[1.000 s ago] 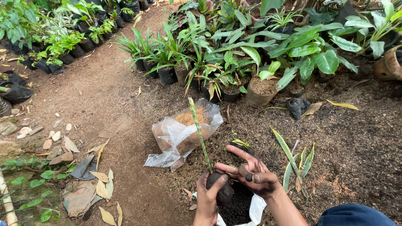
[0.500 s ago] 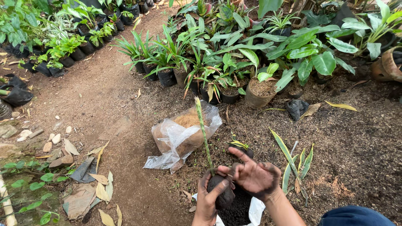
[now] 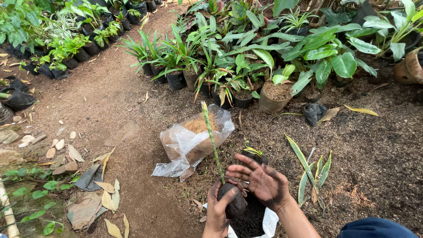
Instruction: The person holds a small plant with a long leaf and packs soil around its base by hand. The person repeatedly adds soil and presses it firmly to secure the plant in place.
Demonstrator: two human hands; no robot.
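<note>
My left hand (image 3: 219, 210) is wrapped around a dark soil-filled planting bag (image 3: 233, 203) low in the view. A thin green cutting (image 3: 212, 140) stands upright out of the bag. Just to the right, my right hand (image 3: 263, 181) has its soil-stained fingers spread, the fingertips at the base of the stem and the top of the bag. Under both hands lies a white bag of dark soil (image 3: 251, 219). A small yellow-green plant (image 3: 253, 151) sits just behind my right hand.
A clear plastic bag of brown fibre (image 3: 194, 138) lies on the ground ahead. Striped long leaves (image 3: 309, 172) lie to the right. Rows of potted plants (image 3: 229, 66) line the back, more black pots (image 3: 66, 53) at left. Dry leaves and stones (image 3: 61, 150) lie at left.
The view has shifted slightly. My right hand has spread and pressed closer to the stem base, and my left hand has closed more firmly round the bag.
</note>
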